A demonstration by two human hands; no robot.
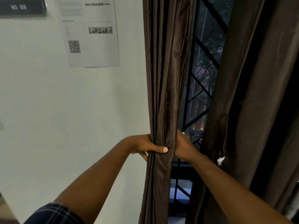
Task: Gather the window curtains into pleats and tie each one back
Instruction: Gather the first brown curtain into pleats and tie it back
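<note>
A dark brown left curtain [165, 75] hangs bunched into narrow vertical folds beside the white wall. My left hand [145, 145] wraps it from the left, thumb across the front of the folds. My right hand [184, 147] presses against the same bundle from the right, its fingers hidden behind the cloth. A second brown right curtain [252, 88] hangs loose, with a frayed edge and a small white tag [220, 160] low on it.
Between the curtains shows a window with a black diagonal metal grille [202, 75], dark outside with small lights. A printed paper sheet [90, 31] with a QR code and a dark sign [21, 7] hang on the white wall to the left.
</note>
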